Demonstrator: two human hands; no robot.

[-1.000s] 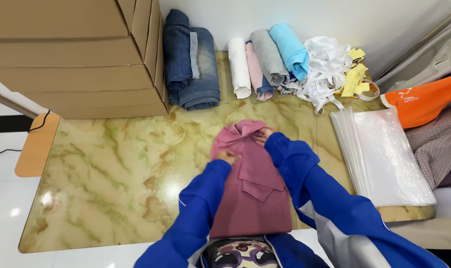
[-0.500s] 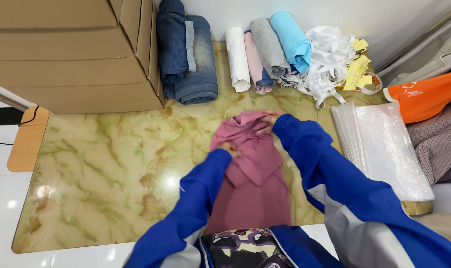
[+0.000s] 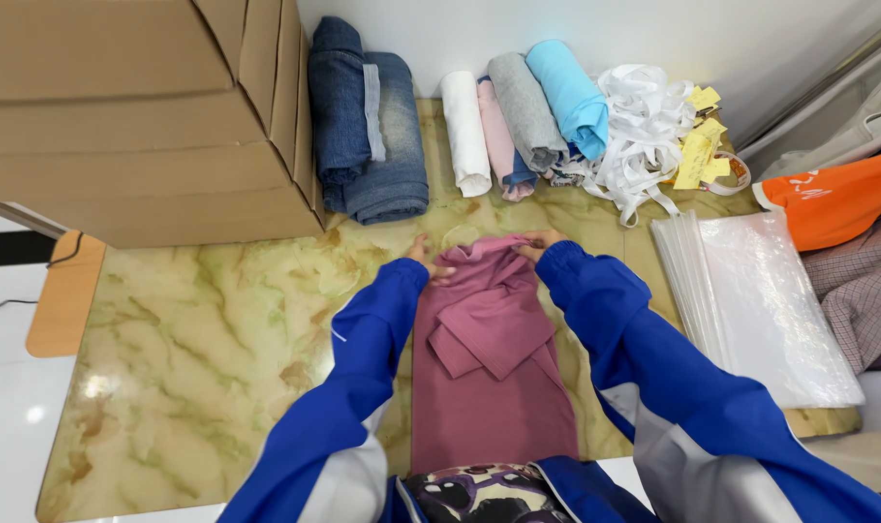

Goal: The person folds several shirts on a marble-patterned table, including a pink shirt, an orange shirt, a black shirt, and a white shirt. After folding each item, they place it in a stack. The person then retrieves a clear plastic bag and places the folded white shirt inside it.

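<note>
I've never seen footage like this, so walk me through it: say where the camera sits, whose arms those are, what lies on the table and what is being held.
There is no machine here. The view comes from a camera worn on a person's head, looking down, so the two blue sleeves belong to that person. The left hand and right hand each grip the far edge of a mauve garment, which lies lengthwise on a green marbled table with its sleeves folded inward. At the back lie folded jeans, a row of rolled clothes in white, pink, grey and light blue, and a tangle of white straps with yellow tags. Stacked cardboard boxes stand on the left; a pile of clear plastic bags lies on the right, beside an orange garment.
</note>
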